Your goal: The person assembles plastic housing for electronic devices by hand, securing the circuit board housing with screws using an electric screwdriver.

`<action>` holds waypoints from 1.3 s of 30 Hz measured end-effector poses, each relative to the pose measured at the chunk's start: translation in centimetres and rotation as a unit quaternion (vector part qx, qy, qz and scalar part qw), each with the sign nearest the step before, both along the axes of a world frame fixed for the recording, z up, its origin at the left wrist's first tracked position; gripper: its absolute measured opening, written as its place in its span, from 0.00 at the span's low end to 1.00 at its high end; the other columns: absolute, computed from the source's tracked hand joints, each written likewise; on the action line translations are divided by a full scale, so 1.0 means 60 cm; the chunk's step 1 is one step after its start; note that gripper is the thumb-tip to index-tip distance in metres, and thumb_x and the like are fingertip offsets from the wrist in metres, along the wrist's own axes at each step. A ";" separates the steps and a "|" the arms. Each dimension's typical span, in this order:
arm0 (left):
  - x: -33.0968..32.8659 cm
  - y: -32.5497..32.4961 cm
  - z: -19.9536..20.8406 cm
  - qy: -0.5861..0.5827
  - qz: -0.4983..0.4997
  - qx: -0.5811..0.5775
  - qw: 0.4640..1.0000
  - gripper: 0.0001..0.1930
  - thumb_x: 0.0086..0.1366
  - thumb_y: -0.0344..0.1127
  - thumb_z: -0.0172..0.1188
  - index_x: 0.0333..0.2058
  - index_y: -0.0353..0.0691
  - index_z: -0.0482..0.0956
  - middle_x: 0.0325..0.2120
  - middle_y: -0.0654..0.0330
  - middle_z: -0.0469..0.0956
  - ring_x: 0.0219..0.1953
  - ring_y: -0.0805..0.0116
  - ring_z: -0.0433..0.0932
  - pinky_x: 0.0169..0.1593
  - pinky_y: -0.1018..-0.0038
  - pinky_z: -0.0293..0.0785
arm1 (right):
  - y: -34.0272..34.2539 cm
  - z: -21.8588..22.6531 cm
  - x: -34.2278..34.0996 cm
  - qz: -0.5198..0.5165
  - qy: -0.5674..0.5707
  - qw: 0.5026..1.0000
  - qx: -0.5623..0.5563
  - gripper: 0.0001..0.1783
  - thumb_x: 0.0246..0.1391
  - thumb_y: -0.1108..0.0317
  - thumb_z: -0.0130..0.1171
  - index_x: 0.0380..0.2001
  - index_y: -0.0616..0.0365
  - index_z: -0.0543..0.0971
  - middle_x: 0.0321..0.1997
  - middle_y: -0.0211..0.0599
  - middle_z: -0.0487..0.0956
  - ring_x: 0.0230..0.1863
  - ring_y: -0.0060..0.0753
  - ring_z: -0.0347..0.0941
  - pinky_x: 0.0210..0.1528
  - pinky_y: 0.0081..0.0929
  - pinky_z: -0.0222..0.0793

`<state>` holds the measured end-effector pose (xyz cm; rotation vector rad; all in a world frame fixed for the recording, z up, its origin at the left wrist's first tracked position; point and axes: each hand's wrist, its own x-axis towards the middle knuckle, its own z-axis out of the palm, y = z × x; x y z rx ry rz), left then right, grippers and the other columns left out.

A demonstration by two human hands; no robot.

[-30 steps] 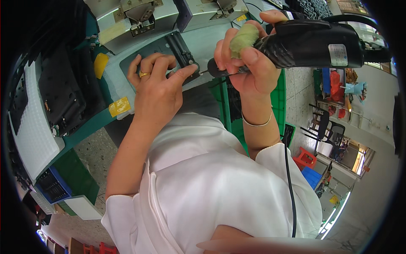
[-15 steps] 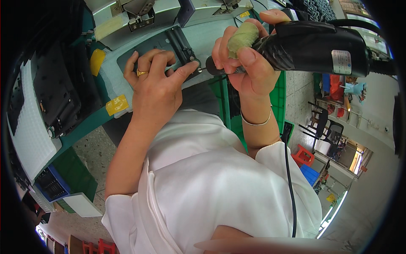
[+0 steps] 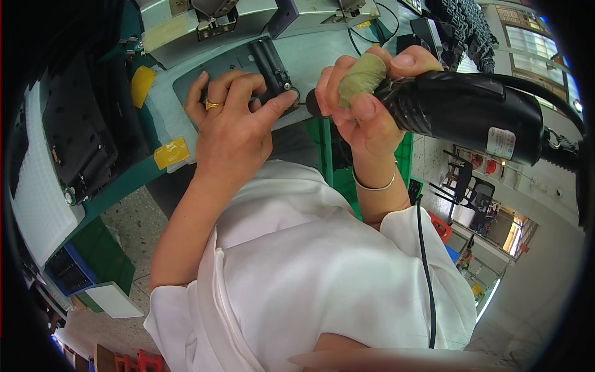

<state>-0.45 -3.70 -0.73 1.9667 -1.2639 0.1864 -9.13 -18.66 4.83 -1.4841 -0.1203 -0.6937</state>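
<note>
The landmark is the long black ribbed plastic part (image 3: pixel 273 67), which lies on a dark grey flat mat (image 3: pixel 204 77) on the pale green work surface (image 3: pixel 322 53). Beyond the part, at the far edge of the surface, stand two grey metal fixture boxes (image 3: pixel 180 28), the one to its far left carrying a yellowish label. To the left of the part, two yellow tape patches (image 3: pixel 171 152) sit on the surface edge, and farther left a black moulded housing (image 3: pixel 74 139) rests on a white ribbed tray (image 3: pixel 34 211). To the far right of the part a row of black components (image 3: pixel 465 25) stands at the back of the surface. A thin black cable (image 3: pixel 426 260) hangs below and to the right of the part, over the white sleeve. The left hand (image 3: pixel 232 124) covers the near end of the part; its fingers are spread flat on the part and mat, the thumb (image 3: pixel 276 105) reaching toward the part's right end, so the grip is a pressing hold rather than a closed clasp. A gold ring shows on one finger. The right hand (image 3: pixel 359 102) is closed firmly around the front of a black pistol-shaped electric screwdriver (image 3: pixel 471 108), one finger wrapped in greenish tape (image 3: pixel 361 77). The driver's tip (image 3: pixel 308 106) sits just beside the part's right end; whether it touches cannot be told.
</note>
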 end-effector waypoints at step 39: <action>0.005 0.041 -0.002 -0.006 0.041 0.067 0.997 0.21 0.53 0.38 0.67 0.48 0.52 0.78 0.47 0.64 0.71 0.53 0.63 0.68 0.61 0.57 0.51 | -0.005 -0.019 0.036 -0.110 0.005 0.986 0.122 0.15 0.50 0.81 0.57 0.42 0.70 0.68 0.22 0.38 0.74 0.20 0.24 0.70 0.24 0.23 0.71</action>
